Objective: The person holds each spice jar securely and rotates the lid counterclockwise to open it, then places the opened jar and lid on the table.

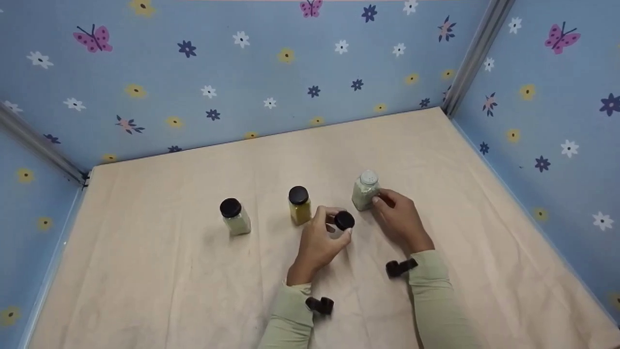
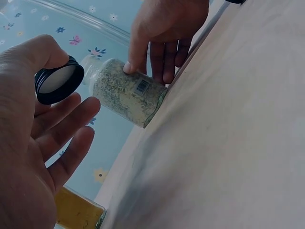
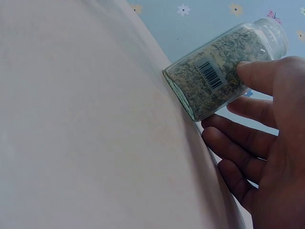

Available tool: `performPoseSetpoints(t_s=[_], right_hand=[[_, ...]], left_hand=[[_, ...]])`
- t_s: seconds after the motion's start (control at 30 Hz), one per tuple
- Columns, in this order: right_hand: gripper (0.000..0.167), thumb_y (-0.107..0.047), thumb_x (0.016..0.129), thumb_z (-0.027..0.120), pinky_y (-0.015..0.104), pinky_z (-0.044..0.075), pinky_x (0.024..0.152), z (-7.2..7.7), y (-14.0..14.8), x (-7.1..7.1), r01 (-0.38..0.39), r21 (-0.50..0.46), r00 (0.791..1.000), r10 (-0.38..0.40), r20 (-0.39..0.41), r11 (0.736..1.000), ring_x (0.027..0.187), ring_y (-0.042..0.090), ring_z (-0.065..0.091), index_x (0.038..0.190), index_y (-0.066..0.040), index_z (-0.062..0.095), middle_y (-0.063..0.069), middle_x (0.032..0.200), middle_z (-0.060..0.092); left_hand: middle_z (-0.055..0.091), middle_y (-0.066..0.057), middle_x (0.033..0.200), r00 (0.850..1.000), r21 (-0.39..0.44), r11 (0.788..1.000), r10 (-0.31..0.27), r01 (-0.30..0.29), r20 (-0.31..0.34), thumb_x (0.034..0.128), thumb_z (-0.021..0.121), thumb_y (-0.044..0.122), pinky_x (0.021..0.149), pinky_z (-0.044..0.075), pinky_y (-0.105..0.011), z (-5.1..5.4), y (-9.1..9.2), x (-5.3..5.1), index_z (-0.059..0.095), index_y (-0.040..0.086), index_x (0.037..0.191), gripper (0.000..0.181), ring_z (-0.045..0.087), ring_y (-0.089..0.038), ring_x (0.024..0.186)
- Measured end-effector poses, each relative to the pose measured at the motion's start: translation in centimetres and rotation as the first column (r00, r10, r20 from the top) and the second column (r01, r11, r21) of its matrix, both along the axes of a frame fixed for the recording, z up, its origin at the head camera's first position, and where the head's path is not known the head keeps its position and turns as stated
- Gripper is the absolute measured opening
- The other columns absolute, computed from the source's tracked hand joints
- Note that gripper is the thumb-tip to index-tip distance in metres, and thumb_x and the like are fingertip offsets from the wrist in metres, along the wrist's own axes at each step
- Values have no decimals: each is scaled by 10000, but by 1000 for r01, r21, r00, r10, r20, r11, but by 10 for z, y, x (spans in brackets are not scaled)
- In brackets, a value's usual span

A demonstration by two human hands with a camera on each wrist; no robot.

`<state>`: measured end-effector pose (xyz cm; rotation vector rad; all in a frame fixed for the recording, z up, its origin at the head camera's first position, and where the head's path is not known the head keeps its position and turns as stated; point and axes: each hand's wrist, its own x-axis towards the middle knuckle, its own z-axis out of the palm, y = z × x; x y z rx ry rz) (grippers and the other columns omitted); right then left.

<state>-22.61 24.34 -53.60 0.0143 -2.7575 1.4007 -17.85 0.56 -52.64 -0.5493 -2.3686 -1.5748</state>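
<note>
On the near side, I saw the left hand point(image 1: 319, 240) pinching the black lid point(image 1: 345, 221) | beyond, the right hand point(image 1: 402, 220) pinched the uncapped jar point(image 1: 363, 195), upright on cloth point(image 1: 145, 242) | I judged it rigid, slippery, fragile; best held mid-body.

Each arm is fitted with a long, pale green garment sleeve: left sleeve point(image 1: 289, 317), right sleeve point(image 1: 438, 295). The fabric is plain, with creases along the forearm, and terminates near the wrist. A compact black unit with a blocky, rounded outline projects inboard of each cuff: left wrist unit point(image 1: 320, 306), right wrist unit point(image 1: 400, 268). Left hand point(image 1: 320, 240) and right hand point(image 1: 401, 215) are bare.
</note>
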Motion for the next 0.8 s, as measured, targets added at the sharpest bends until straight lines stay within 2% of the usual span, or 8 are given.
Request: performPoseSetpoints(t_s=[0.2, 0.43, 0.8], right_hand=[[534, -446, 1015, 559, 459, 431, 1056, 1, 0, 0, 3, 20, 1000, -3, 2, 1000, 1269, 265, 543, 1393, -70, 584, 114, 1356, 605], [538, -469, 1003, 571, 459, 442, 1041, 1, 1, -1, -15, 7, 1000, 15, -19, 1000, 1241, 262, 563, 1374, -80, 602, 108, 1319, 627], [527, -468, 994, 589, 458, 453, 1025, 0, 1, -3, -14, -10, 1000, 14, -11, 1000, 1212, 254, 580, 1351, -81, 618, 98, 1286, 644]], left_hand=[[680, 4, 1109, 1000, -25, 1000, -19, 18, -20, 789, 764, 182, 738, 569, -332, 1, 2, 0, 587, 97, 1121, 385, 659, -147, 874], [650, -8, 1007, 999, -74, 996, -43, 41, -18, 831, 752, 204, 730, 560, -282, 1, 4, 1, 601, 103, 1192, 405, 658, -131, 860], [615, -1, 1133, 994, -32, 994, -101, 100, -32, 861, 731, 147, 755, 567, -283, -2, 4, 1, 609, 86, 1261, 422, 657, -114, 932]])
